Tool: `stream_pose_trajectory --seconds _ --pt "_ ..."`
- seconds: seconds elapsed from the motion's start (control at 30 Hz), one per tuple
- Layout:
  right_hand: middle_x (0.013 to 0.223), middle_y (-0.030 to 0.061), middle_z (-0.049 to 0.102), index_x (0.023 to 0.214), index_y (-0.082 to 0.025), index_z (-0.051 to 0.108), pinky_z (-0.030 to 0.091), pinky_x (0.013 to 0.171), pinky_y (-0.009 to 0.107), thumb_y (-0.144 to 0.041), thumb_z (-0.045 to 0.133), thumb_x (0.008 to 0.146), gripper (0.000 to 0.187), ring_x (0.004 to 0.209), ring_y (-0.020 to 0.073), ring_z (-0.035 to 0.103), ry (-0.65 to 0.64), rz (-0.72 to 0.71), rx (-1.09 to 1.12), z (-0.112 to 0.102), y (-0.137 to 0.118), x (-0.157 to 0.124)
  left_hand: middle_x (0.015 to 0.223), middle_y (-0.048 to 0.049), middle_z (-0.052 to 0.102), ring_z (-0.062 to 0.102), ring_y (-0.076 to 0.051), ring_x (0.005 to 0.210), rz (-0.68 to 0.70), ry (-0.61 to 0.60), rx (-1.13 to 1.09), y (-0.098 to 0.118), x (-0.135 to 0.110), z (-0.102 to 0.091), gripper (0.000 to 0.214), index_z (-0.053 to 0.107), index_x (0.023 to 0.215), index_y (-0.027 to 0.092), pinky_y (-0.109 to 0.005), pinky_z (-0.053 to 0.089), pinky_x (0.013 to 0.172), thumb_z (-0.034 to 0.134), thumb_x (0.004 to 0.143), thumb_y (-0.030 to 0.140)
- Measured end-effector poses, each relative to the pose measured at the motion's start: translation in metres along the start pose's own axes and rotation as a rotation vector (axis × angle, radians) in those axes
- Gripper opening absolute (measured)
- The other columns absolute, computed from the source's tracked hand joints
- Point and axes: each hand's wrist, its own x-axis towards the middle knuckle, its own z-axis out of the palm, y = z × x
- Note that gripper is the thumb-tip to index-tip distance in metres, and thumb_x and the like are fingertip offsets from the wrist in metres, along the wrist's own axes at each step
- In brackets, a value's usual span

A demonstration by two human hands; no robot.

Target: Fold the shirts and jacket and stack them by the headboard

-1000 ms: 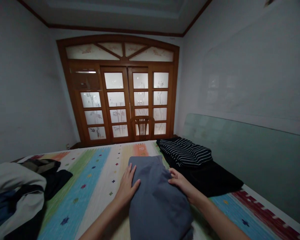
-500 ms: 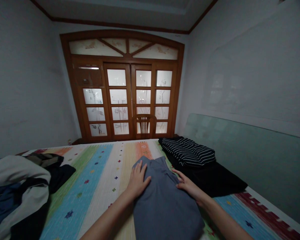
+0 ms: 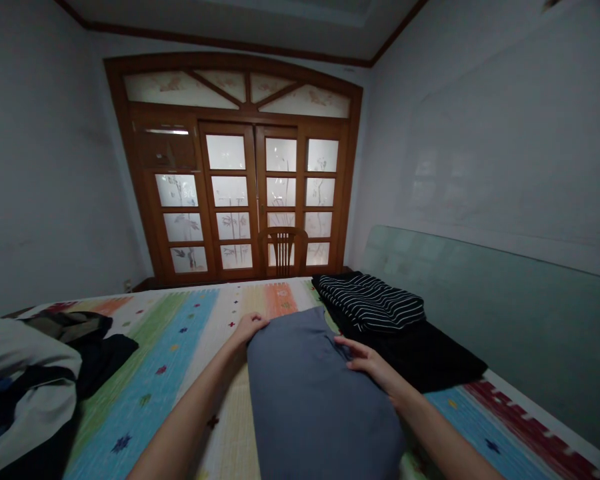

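A folded grey garment [image 3: 310,393] lies on the striped bedspread [image 3: 180,333] in front of me. My left hand [image 3: 249,327] grips the garment's far left corner, with its fingers curled round the edge. On the garment's right side rests my right hand [image 3: 365,359], fingers stretched out flat on the cloth. Just right of it sits a striped black-and-white folded garment [image 3: 373,303] on top of a flat black garment [image 3: 430,357].
A heap of unfolded clothes [image 3: 25,380] in white, black and blue lies at the bed's left edge. A pale green headboard [image 3: 505,313] runs along the right wall. A wooden chair [image 3: 283,250] stands before the wooden glazed doors [image 3: 240,193] beyond the bed.
My left hand has slid from the top of the grey garment to its far left corner and closed on it. The right hand stays on the right side.
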Motion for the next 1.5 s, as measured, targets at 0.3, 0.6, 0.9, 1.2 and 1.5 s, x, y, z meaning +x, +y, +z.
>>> stream_pose_trajectory --seconds 0.3,0.6,0.9,1.2,1.5 --pt "0.094 0.0018 0.064 0.096 -0.02 0.063 0.041 0.053 0.024 -0.006 0.045 0.044 0.056 0.056 0.0132 0.058 0.037 0.171 -0.118 -0.018 0.046 0.02 0.065 -0.0031 0.06 0.056 -0.016 0.067 0.007 -0.062 0.396 -0.019 -0.006 -0.001 0.013 0.057 0.063 0.016 -0.025 0.041 0.063 0.045 0.069 0.018" --pt "0.112 0.0033 0.057 0.107 -0.022 0.057 0.043 0.056 0.024 -0.005 0.044 0.046 0.064 0.067 0.0152 0.06 0.007 0.093 -0.177 -0.019 0.046 0.017 0.12 -0.0153 0.045 0.039 -0.027 0.113 0.19 0.02 0.637 0.044 -0.066 0.018 0.042 0.047 0.112 0.015 -0.04 0.028 0.094 0.043 0.076 0.036" --pt "0.106 0.0001 0.059 0.11 -0.023 0.054 0.042 0.075 0.029 -0.009 0.053 0.052 0.06 0.082 0.0157 0.057 -0.146 0.051 -0.181 0.006 0.003 0.038 0.138 -0.0147 0.015 0.007 -0.035 0.126 0.407 -0.501 0.589 0.051 -0.163 0.069 0.075 0.022 0.13 0.027 -0.063 0.001 0.095 0.04 0.067 0.064" --pt "0.101 0.0035 0.061 0.112 -0.02 0.053 0.043 0.076 0.034 -0.006 0.051 0.052 0.061 0.084 0.0203 0.057 -0.031 -0.036 -0.421 -0.008 0.03 0.052 0.137 -0.0164 0.019 0.013 -0.032 0.126 0.336 -0.291 0.668 0.034 -0.141 0.048 0.078 0.024 0.13 0.022 -0.058 0.006 0.098 0.038 0.068 0.066" --pt "0.134 0.0075 0.03 0.122 -0.02 0.044 0.014 0.102 0.041 -0.022 0.051 0.072 0.05 0.124 0.0245 0.023 -0.044 -0.429 -1.175 0.045 0.022 0.012 0.132 -0.0166 0.032 0.024 -0.026 0.124 0.087 -0.145 0.841 0.025 -0.06 0.019 0.061 0.036 0.124 0.006 -0.043 0.016 0.102 0.028 0.081 0.049"
